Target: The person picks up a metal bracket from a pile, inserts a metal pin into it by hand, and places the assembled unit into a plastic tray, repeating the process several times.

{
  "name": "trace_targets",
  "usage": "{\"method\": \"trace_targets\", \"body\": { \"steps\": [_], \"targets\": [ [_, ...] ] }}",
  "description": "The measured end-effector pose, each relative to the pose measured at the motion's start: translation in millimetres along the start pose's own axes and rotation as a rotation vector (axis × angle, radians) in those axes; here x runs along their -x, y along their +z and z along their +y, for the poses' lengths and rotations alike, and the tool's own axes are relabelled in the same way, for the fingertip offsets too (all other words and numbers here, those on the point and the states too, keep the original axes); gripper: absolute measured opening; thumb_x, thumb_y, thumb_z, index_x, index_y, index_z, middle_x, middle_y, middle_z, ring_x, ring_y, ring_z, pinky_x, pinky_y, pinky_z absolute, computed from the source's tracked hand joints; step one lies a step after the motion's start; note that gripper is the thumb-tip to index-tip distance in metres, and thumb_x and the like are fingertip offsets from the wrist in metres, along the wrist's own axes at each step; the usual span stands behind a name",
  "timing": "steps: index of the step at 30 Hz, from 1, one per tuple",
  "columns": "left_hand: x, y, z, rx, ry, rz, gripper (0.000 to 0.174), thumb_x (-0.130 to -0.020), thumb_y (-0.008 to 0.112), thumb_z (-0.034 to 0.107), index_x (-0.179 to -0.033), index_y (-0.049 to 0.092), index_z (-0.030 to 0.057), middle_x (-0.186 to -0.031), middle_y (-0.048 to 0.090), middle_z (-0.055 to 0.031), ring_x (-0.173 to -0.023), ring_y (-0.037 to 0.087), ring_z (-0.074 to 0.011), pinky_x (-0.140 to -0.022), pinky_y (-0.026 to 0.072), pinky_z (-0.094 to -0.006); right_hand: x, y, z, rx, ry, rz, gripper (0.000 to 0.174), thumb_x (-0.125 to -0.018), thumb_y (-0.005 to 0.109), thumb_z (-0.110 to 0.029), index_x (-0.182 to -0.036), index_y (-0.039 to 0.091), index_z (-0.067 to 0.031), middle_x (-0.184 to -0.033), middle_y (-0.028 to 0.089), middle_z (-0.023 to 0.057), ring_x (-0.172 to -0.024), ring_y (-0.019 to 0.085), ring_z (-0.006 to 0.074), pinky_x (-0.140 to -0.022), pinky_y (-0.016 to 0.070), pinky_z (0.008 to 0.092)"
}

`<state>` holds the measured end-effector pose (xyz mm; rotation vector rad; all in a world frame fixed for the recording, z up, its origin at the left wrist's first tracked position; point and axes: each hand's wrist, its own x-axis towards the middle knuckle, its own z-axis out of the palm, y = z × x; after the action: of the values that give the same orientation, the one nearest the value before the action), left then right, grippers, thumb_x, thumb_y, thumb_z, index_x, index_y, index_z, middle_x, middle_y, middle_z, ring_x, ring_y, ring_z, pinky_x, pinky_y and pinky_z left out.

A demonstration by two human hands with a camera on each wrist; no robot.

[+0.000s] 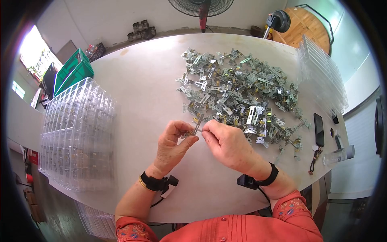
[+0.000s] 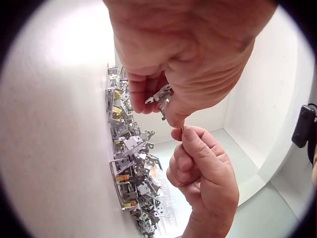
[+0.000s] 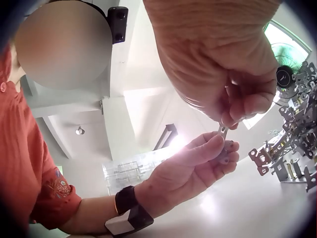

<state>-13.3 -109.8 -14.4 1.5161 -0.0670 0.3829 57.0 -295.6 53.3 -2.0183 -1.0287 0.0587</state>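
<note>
In the head view both hands meet over the near middle of the table. My left hand (image 1: pixel 171 149) holds a small metal bracket (image 1: pixel 198 123) between thumb and fingers, its narrow slotted strip pointing up and away. Thumb and forefinger of my right hand (image 1: pixel 231 146) pinch at the bracket's side. The left wrist view shows bright metal of the bracket (image 2: pixel 159 94) in the left fingers, with the right fingertips close below the left thumb. From the right wrist, a slotted metal end (image 3: pixel 223 130) shows between the two hands. What the right fingertips pinch is mostly covered.
A wide heap of similar metal brackets (image 1: pixel 242 88) lies just beyond the hands. Clear plastic trays (image 1: pixel 76 137) stand stacked at left, with more clear trays (image 1: pixel 322 76) at right. A phone (image 1: pixel 319 129) and a bottle (image 1: pixel 340 155) lie near the right edge. A green crate (image 1: pixel 74 72) is back left.
</note>
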Motion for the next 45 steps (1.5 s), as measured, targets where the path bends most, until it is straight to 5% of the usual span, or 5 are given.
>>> {"method": "trace_targets", "body": {
  "steps": [14,21,31,39,45],
  "targets": [
    [0.8,-3.3,-4.6,0.016,0.016,-0.079,0.032,-0.088,0.073,-0.007,-0.111,0.054,0.0043,-0.114,0.061,-0.0058,-0.106,0.058,-0.0131,-0.098,0.0487,-0.0305,0.4,-0.1,1.9,-0.011,0.041,-0.055,0.011,-0.096,0.062,-0.012,-0.095,0.056,-0.0023,-0.078,0.065,0.0199,-0.073,0.065,0.0415,-0.062,0.0510,0.0484],
    [-3.7,-7.1,2.2,0.059,-0.081,0.086,0.018,-0.096,0.065,0.000,-0.110,0.054,0.0023,-0.107,0.066,-0.0077,-0.095,0.063,-0.0128,-0.088,0.0535,-0.0290,2.5,0.9,-5.3,0.008,0.067,-0.011,0.012,-0.096,0.061,-0.014,-0.094,0.057,-0.0027,-0.075,0.065,0.0197,-0.070,0.066,0.0413,-0.061,0.0511,0.0487],
    [-20.0,-44.3,-2.7,0.031,-0.353,0.289,0.017,-0.102,0.060,0.015,-0.107,0.056,-0.0004,-0.095,0.068,-0.0100,-0.082,0.067,-0.0149,-0.074,0.0570,-0.0294,15.3,28.0,-2.8,-0.228,0.069,-0.598,0.018,-0.098,0.058,-0.019,-0.099,0.062,-0.0019,-0.080,0.067,0.0218,-0.077,0.067,0.0406,-0.070,0.0515,0.0480],
    [-23.0,-49.9,-7.8,-0.204,-0.418,0.291,0.024,-0.099,0.063,0.018,-0.104,0.057,-0.0048,-0.090,0.066,-0.0113,-0.064,0.068,-0.0159,-0.052,0.0566,-0.0296,13.6,45.4,19.0,-0.498,0.197,-0.883,0.022,-0.099,0.060,-0.024,-0.101,0.066,-0.0030,-0.076,0.068,0.0061,-0.067,0.063,0.0144,-0.064,0.0507,0.0316],
    [-28.6,-40.8,34.2,-0.637,-0.574,0.186,0.028,-0.095,0.065,0.024,-0.098,0.058,-0.0034,-0.083,0.066,-0.0159,-0.056,0.067,-0.0208,-0.047,0.0536,-0.0338,11.6,46.1,20.5,-0.452,0.186,-0.924,0.022,-0.102,0.061,-0.025,-0.104,0.066,-0.0041,-0.078,0.067,0.0017,-0.070,0.063,0.0086,-0.065,0.0521,0.0258]
  ]
}}
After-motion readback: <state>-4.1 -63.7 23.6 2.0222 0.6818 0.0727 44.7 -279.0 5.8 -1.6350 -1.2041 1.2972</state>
